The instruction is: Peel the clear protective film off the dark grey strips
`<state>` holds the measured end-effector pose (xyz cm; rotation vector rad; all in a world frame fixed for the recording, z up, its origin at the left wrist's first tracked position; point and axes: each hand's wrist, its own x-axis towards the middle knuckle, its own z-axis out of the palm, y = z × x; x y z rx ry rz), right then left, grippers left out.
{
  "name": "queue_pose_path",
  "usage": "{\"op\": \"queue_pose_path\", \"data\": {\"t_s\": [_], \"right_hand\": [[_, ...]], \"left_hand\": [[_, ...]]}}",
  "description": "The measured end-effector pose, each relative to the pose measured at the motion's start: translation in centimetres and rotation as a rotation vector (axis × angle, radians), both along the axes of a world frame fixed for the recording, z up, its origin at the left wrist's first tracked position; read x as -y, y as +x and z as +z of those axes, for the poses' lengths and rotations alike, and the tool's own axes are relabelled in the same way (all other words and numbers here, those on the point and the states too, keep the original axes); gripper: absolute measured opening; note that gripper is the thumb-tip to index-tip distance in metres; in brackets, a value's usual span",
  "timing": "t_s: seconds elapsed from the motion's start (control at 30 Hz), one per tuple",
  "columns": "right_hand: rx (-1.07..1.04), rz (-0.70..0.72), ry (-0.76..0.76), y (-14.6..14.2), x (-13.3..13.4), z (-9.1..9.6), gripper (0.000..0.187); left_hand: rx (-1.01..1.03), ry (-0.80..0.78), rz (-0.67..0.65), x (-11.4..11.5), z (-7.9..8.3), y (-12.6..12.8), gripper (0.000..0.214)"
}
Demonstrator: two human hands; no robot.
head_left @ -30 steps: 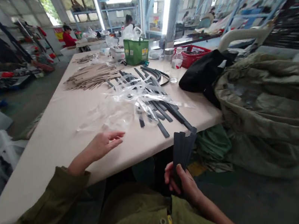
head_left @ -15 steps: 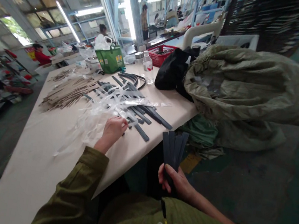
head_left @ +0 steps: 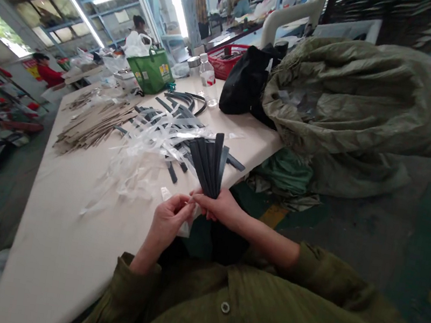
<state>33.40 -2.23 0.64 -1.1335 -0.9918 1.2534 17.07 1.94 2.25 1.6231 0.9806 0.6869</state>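
Note:
My right hand [head_left: 221, 207] is closed round the lower ends of several dark strips [head_left: 207, 163], which fan out upward. Pinched in my left hand [head_left: 171, 215] is a clear plastic strip [head_left: 185, 229], with its fingertips meeting those of my right hand. Part of that strip hangs below the fingers by the table edge. Beyond the hands, a tangle of clear plastic strips [head_left: 132, 170] lies over more dark strips [head_left: 173, 171] on the table [head_left: 63, 246].
A stack of brown strips [head_left: 94, 123] lies at the left. Farther back stand a green bag [head_left: 150, 70], a plastic bottle [head_left: 208, 81] and a red basket [head_left: 225, 62]. A black bag [head_left: 244, 81] and a large open sack [head_left: 372, 104] are at the right. People work in the background.
My right hand has risen and moved left with the dark strips. My left hand has come off the pile toward me with a clear plastic strip, and both hands now meet.

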Motion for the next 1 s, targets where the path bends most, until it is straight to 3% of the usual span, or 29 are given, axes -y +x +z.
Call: {"op": "queue_pose_path", "data": {"t_s": [0.2, 0.4, 0.5, 0.7, 0.77, 0.9, 1.0], "right_hand": [[0.111, -0.068, 0.040, 0.5, -2.1, 2.6, 0.015], [0.252, -0.091, 0.151, 1.6, -3.5, 5.3, 0.014], [0.289, -0.058, 0.174, 1.5, -4.3, 6.3, 0.015], [0.348, -0.087, 0.205, 1.3, -5.6, 9.0, 0.018], [0.351, -0.102, 0.236, 1.4, -5.8, 10.2, 0.016], [0.365, -0.113, 0.275, 1.5, -6.2, 11.7, 0.014], [0.374, -0.114, 0.269, 1.5, -6.8, 11.7, 0.015]], "left_hand": [[0.091, -0.233, 0.080, 1.9, -1.1, -1.3, 0.034], [0.008, -0.222, 0.112, 2.7, -0.9, -2.8, 0.030], [-0.030, -0.160, 0.101, 2.3, -0.6, -3.0, 0.029], [-0.203, 0.222, 0.120, 1.5, 0.9, -3.1, 0.014], [-0.183, 0.251, 0.123, 1.5, 1.4, -2.9, 0.012], [-0.019, 0.027, 0.127, 1.4, 1.7, -2.5, 0.021], [0.088, -0.128, 0.118, 1.4, 1.5, -2.5, 0.024]]}}
